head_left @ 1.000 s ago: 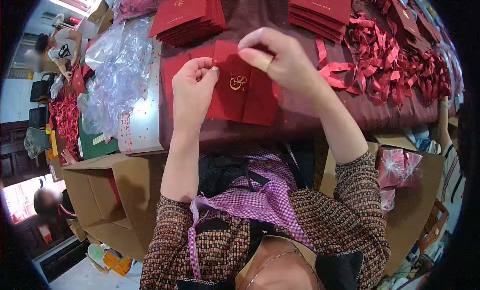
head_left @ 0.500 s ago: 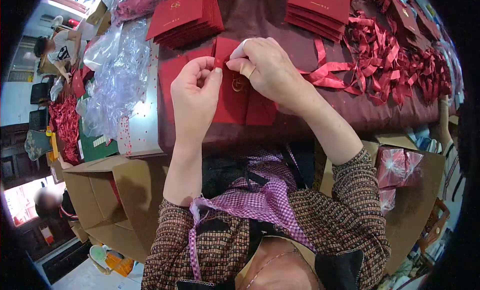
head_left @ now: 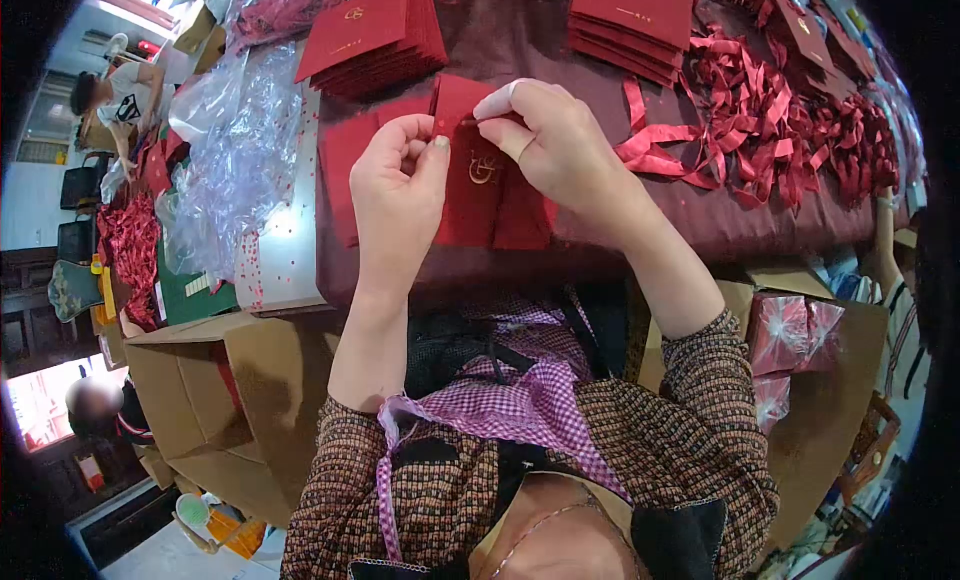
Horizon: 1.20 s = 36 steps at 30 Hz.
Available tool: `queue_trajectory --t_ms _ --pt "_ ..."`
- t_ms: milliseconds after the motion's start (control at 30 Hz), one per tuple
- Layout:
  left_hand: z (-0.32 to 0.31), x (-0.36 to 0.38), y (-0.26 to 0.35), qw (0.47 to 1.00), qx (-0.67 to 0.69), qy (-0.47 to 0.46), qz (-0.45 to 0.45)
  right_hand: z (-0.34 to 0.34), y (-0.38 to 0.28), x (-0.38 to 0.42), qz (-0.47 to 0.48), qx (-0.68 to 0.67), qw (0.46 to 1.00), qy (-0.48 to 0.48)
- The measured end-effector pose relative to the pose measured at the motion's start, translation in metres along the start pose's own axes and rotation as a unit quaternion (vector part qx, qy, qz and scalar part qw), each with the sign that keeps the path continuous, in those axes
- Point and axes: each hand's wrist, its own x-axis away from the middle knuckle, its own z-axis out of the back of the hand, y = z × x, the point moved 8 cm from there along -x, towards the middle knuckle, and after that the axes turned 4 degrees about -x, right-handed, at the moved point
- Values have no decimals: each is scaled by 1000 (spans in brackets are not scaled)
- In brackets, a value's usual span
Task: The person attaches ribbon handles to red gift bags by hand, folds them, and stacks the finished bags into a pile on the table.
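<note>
Right hand (head_left: 558, 145) over card (head_left: 465, 208) (red)

This looks like a small workshop for packing by hand: neat red stacks (head_left: 375, 40), all bearing a gold mark (head_left: 353, 14), share a cloth-covered table (head_left: 690, 225) with a tangled heap of red ribbons (head_left: 745, 120). Open cartons (head_left: 210, 390) stand beside it, one with clear-wrapped red packs (head_left: 780, 335), and loose plastic (head_left: 235, 150) lies at the table's side. Beyond that, another person (head_left: 125, 88) sits by more red material (head_left: 130, 245).
</note>
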Motion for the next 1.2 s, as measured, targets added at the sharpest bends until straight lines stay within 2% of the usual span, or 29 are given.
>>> queue_trajectory --t_ms 33,100,200,533,600,633,700,767,833,867,933,967,1067,1200 --pt "0 0 0 1000 0 0 -1 -1 0 0 1 0 1000 0" --pt "0 1 0 999 -28 -11 -14 -1 -13 2 92 113 989 26" --pt "-1 1 3 999 -41 -11 -27 -3 -18 2 135 147 979 45" --pt "-7 7 12 998 -38 -9 -40 -8 -27 2 141 213 966 37" --pt "-9 10 21 991 -86 12 -98 -15 -35 3 164 295 941 21" --pt "-9 12 27 975 -132 46 -172 -18 -39 2 168 319 933 -1" --pt "-10 12 32 970 -165 42 -175 -16 -43 -1 167 328 930 -14" --pt "-8 12 34 964 -152 39 -212 -9 -40 -3 155 274 949 -24" --pt "-6 9 25 993 -68 -34 -88 4 -34 -5 131 159 978 -22" --pt "-4 9 26 993 -67 -59 -71 9 -34 -6 116 144 982 -26" --pt "-4 7 25 987 -82 -36 -134 13 -32 -5 90 108 990 -33" --pt "-7 6 19 986 -89 -45 -131 12 -33 -4 97 107 989 -30" --pt "-13 8 28 968 -105 -48 -223 11 -37 -1 108 85 990 -33" --pt "-16 6 24 971 -96 -79 -203 10 -43 5 129 90 987 -24"
